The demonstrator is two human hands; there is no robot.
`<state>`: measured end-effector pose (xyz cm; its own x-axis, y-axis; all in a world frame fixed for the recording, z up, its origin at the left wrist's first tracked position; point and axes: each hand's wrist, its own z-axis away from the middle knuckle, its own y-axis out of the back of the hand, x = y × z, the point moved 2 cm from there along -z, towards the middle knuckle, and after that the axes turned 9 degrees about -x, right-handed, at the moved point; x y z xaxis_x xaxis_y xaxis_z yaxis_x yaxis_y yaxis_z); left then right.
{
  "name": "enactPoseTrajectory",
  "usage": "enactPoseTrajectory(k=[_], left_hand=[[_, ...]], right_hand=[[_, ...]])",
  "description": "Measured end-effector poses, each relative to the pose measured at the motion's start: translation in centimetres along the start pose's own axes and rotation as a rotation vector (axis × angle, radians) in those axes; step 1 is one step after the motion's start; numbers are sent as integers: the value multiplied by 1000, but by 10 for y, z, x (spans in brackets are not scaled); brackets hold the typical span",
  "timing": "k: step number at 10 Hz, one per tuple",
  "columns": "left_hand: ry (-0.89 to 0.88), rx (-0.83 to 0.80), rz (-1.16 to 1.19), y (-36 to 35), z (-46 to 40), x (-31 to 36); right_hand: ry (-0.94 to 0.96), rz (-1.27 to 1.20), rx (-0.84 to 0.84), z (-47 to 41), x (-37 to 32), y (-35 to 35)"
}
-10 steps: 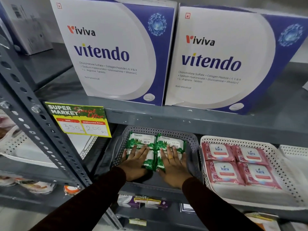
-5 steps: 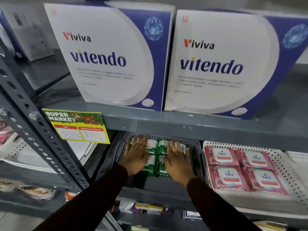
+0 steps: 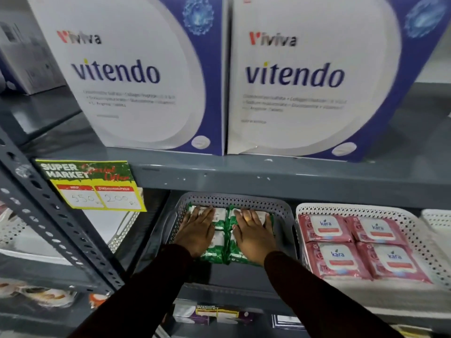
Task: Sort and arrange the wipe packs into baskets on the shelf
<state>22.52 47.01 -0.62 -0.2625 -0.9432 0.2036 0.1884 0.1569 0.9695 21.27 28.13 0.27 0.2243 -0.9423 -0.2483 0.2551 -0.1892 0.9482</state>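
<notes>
Both hands, left (image 3: 196, 231) and right (image 3: 253, 234), lie flat and unclenched on the green packs (image 3: 220, 250), having slid them to the grey basket's (image 3: 284, 215) back edge, so squaring looks nearly finished.

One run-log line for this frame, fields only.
left hand: flat on green wipe packs | right hand: flat on same | grey basket: four packs | white basket: pink Kara packs
</notes>
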Motion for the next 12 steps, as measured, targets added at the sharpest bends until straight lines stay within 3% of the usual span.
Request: enactPoseTrajectory(k=[1, 2, 3, 4, 5, 6, 7, 9, 11, 12], left_hand=[[83, -65, -116, 5, -6, -1], [114, -43, -124, 15, -12, 37], [-80, 167, 75, 25, -15, 117], [-304, 309, 183, 24, -21, 210], [-322, 230, 140, 8, -38, 287], [-158, 92, 86, -20, -61, 326], [-34, -22, -39, -50, -74, 333], [3, -8, -37, -63, -78, 339], [55, 28, -54, -61, -75, 344], [32, 68, -65, -67, -79, 349]], right_hand=[[22, 9, -141, -3, 1, 9], [94, -35, -70, 17, 19, 33], [105, -122, 246, 64, 70, 62], [-12, -164, 345, 108, 156, 75], [-201, -64, 185, 138, 244, 79], [-275, -58, 99, 144, 304, 77], [-233, -13, -3, 135, 317, 67], [-203, 35, 42, 128, 317, 55], [-173, 35, 161, 122, 329, 42], [-43, 41, 313, 118, 330, 43]])
